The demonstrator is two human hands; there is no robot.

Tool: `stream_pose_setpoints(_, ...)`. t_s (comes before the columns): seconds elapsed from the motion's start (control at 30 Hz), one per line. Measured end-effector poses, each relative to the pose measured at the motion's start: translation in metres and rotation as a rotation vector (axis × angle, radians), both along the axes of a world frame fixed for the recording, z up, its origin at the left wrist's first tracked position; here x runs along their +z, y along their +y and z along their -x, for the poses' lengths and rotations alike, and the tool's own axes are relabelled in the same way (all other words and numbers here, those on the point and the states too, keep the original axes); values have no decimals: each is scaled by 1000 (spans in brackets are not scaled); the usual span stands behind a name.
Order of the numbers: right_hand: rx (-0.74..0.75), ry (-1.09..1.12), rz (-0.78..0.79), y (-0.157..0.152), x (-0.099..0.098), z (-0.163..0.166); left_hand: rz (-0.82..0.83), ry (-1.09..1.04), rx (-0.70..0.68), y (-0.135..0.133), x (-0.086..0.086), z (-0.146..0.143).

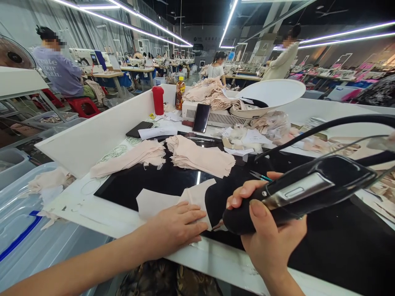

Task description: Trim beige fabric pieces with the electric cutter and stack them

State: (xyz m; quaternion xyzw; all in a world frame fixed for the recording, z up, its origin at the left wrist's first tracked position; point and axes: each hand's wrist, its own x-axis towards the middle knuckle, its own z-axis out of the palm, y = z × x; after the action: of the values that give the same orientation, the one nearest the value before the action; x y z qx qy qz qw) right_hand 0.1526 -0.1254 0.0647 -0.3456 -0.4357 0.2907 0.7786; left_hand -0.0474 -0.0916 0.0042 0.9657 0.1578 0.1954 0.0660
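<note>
My left hand point(177, 228) lies flat, fingers spread, pressing the pale fabric piece point(197, 195). My right hand point(265, 230) grips the black handheld tool point(302, 191), tip just beside the fabric's right edge.

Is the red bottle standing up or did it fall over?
Standing up. The red bottle rests on its base on the white table, top pointing up, beside a brown bottle.
</note>
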Motion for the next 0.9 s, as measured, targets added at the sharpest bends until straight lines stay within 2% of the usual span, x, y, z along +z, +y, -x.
stream_pose_setpoints(0.4, -95, 70, -37, 16, 15, 6, 58, 49, 24, -2, 0, 0)
stream_pose_setpoints(0.9, -105, 2, 0, 20, 11, 9, 153, 179, 18, -5, 5, -1)
